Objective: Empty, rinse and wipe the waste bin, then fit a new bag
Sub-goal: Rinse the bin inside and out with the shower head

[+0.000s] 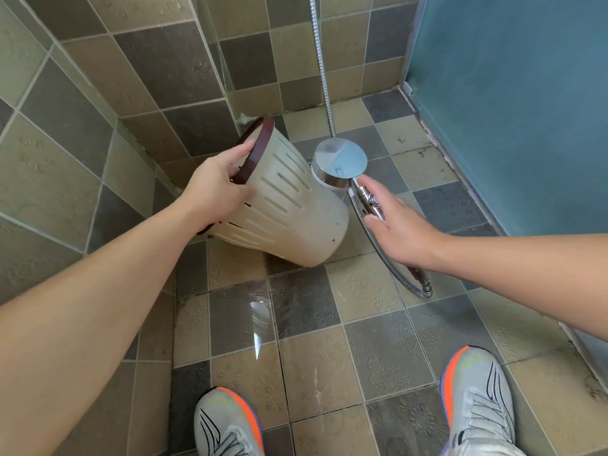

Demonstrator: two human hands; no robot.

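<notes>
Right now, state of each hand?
Left hand: grips the waste bin by its dark red rim, bin tipped on its side.
Right hand: fingers straight, touching the shower head handle, not curled round it.

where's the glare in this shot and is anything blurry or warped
Head view: bright glare on the wet floor tiles and the chrome shower head; tile lines bow from the wide-angle lens; the left hand on the waste bin looks slightly soft, the rest sharp.
</notes>
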